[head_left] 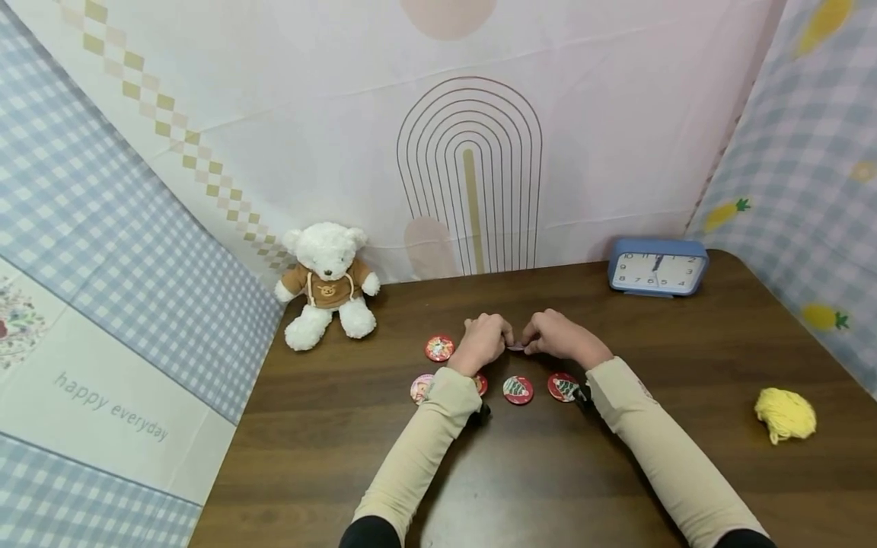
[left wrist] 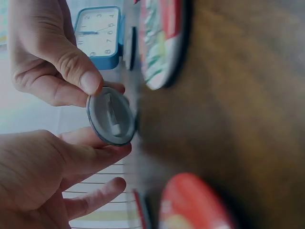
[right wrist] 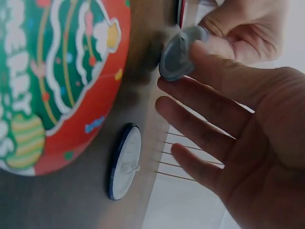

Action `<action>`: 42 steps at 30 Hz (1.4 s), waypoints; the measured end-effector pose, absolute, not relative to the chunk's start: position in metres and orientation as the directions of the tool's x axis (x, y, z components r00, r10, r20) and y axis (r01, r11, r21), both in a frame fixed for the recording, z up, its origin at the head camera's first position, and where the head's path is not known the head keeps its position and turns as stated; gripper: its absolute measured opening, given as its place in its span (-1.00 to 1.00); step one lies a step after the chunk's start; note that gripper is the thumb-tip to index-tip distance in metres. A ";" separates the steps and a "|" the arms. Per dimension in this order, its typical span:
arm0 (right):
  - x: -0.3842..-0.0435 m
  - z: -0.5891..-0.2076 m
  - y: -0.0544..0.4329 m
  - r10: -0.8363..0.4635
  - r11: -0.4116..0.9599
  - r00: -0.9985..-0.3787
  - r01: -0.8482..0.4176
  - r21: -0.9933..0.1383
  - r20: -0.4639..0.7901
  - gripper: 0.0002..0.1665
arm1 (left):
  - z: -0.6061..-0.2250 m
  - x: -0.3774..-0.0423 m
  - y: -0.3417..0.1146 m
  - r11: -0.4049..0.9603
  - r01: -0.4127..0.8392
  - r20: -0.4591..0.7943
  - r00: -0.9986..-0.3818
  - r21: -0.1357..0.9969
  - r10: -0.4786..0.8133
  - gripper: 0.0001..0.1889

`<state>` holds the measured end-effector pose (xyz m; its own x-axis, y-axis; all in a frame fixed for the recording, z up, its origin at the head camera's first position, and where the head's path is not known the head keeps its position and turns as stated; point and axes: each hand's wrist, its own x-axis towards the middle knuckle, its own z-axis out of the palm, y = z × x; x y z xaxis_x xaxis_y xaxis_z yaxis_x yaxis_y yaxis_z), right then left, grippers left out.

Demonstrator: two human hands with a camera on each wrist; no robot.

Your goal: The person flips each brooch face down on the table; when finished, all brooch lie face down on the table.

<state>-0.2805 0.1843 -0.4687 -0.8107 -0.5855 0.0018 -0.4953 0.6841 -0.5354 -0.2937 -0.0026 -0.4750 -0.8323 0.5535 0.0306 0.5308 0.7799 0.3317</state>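
Note:
Over the middle of the table, both hands meet at one round pin badge (head_left: 515, 347). Its grey back with a safety pin shows in the left wrist view. My left hand (head_left: 486, 339) pinches its edge from one side, and my right hand (head_left: 558, 335) pinches the opposite edge between thumb and fingers. Nearer me lie a red badge with a green tree (head_left: 518, 390) and a similar tree badge (head_left: 562, 387) beside the right wrist. A badge lying pin side up (right wrist: 126, 164) appears in the right wrist view.
Left of the hands are a red badge (head_left: 439, 348) and a pink badge (head_left: 421, 388); the left cuff partly covers another red badge (head_left: 481, 383). A white teddy bear (head_left: 329, 285) sits back left, a blue clock (head_left: 658, 266) back right, and yellow yarn (head_left: 785, 415) at right.

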 end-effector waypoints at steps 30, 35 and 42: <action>-0.287 -0.471 0.182 -0.490 0.758 -0.867 -0.476 -0.445 0.093 -0.75 | -0.469 -0.295 0.001 0.745 0.535 0.054 -0.825 0.399 0.563 -0.88; -0.288 -0.475 0.182 -0.459 0.756 -0.884 -0.442 -0.482 0.090 -0.78 | -0.469 -0.296 0.005 0.766 0.517 0.050 -0.839 0.381 0.541 -0.81; -0.287 -0.477 0.179 -0.424 0.779 -0.902 -0.411 -0.474 0.085 -0.83 | -0.473 -0.295 0.008 0.791 0.502 0.043 -0.852 0.348 0.522 -0.81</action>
